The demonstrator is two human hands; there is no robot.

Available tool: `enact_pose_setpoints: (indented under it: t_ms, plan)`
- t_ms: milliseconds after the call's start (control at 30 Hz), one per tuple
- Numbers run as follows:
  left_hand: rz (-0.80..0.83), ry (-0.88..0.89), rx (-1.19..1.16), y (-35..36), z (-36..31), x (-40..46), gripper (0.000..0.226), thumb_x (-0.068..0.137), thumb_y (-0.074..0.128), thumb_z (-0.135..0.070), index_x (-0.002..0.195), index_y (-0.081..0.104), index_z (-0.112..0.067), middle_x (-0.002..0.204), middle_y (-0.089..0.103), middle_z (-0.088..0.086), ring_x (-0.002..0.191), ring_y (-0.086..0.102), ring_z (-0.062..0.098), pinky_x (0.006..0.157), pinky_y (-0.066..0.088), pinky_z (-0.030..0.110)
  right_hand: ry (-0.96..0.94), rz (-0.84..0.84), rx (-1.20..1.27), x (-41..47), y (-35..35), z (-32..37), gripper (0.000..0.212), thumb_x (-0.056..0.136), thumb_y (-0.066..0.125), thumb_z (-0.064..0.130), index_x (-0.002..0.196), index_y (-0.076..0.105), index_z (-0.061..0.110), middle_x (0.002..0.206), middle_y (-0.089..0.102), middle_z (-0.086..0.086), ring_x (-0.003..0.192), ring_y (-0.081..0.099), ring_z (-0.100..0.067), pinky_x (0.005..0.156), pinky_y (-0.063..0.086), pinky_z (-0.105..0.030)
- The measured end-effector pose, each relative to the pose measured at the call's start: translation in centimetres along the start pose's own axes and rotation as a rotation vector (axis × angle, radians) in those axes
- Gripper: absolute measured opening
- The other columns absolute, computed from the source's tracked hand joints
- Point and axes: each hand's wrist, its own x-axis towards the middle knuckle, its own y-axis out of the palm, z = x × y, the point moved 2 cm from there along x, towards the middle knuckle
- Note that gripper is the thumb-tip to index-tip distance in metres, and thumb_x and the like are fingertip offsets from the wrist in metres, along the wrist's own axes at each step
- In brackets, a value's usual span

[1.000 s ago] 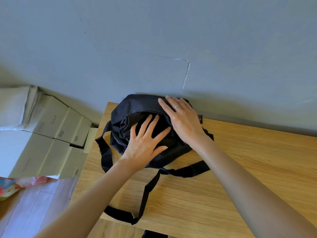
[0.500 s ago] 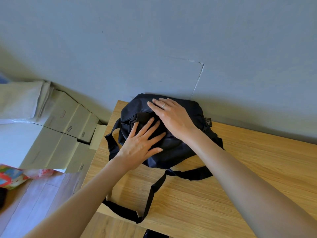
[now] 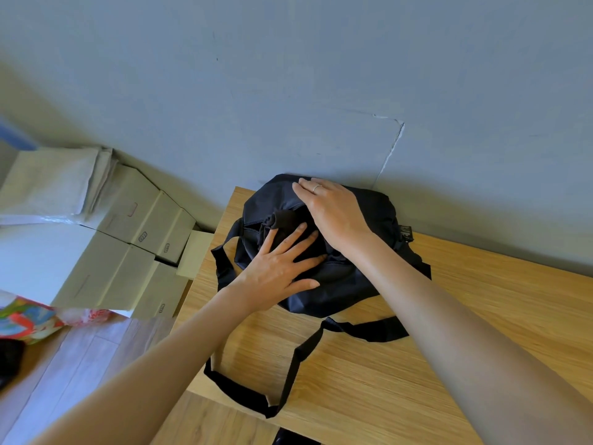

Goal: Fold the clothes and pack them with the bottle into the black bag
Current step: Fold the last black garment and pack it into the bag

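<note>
Now we note the black bag [image 3: 349, 284] on the tabletop [image 3: 481, 332] by the wall. Left hand [image 3: 276, 268], fingers spread, presses dark clothes [image 3: 282, 221] inside; right hand [image 3: 333, 210] has slid back, flat on the bag's far rim.

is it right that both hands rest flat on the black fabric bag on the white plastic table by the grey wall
Not quite: the head view shows the table is light wood, not white plastic. The rest holds: the left hand and right hand rest flat on the black fabric bag by the grey wall.
</note>
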Motion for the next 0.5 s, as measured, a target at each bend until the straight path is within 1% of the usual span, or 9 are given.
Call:
enact_pose_setpoints:
  t_ms: [67,167,333,400,467,500]
  plan:
    - [-0.003,0.011,-0.012,0.0,0.0,0.0,0.056,0.097,0.018,-0.057,0.128,0.055,-0.029,0.148,0.039,0.006,0.143,0.020,0.027,0.106,0.012,0.058,0.012,-0.043,0.019,0.5,-0.4,0.3,0.048,0.070,0.071,-0.007,0.117,0.063,-0.001,0.110,0.068,-0.018,0.100,0.066,-0.032,0.082,0.054,-0.040]
    - [0.011,0.018,-0.043,0.0,0.4,0.0,0.057,0.096,0.018,-0.058,0.129,0.054,-0.029,0.150,0.036,0.006,0.144,0.016,0.026,0.107,0.008,0.057,0.020,-0.107,0.020,0.4,-0.8,0.2,0.045,0.072,0.068,-0.004,0.117,0.064,0.001,0.107,0.070,-0.015,0.096,0.068,-0.030,0.077,0.055,-0.036]
    - [0.000,-0.035,-0.141,-0.5,1.2,0.3,0.059,0.094,0.018,-0.059,0.138,0.044,-0.030,0.150,0.035,0.001,0.144,0.015,0.020,0.110,0.006,0.051,-0.035,-0.115,-0.012,-1.1,-0.1,-0.2,0.042,0.079,0.053,0.002,0.120,0.062,0.005,0.110,0.069,-0.014,0.098,0.067,-0.029,0.080,0.055,-0.037]
    - [-0.011,-0.087,-0.189,-0.9,1.9,0.6,0.059,0.095,0.016,-0.059,0.139,0.042,-0.030,0.149,0.036,0.000,0.143,0.020,0.017,0.113,0.013,0.049,-0.045,-0.107,-0.025,-1.8,0.1,-0.3,0.042,0.082,0.050,0.003,0.123,0.061,0.007,0.113,0.068,-0.013,0.100,0.066,-0.029,0.084,0.054,-0.038]
    - [-0.051,-0.133,-0.217,-1.3,2.2,1.2,0.061,0.096,0.012,-0.059,0.137,0.044,-0.027,0.143,0.041,0.000,0.137,0.030,0.018,0.109,0.024,0.048,-0.045,-0.085,-0.025,-2.2,0.3,-0.3,0.046,0.079,0.061,-0.001,0.124,0.060,0.006,0.115,0.067,-0.014,0.102,0.065,-0.030,0.088,0.052,-0.040]
    - [-0.067,-0.159,-0.233,-1.6,2.3,1.5,0.063,0.096,0.010,-0.059,0.136,0.044,-0.026,0.141,0.042,0.001,0.134,0.032,0.018,0.107,0.027,0.047,-0.041,-0.080,-0.024,-2.3,0.3,-0.2,0.047,0.078,0.066,-0.001,0.124,0.060,0.006,0.116,0.066,-0.015,0.104,0.064,-0.031,0.090,0.051,-0.041]
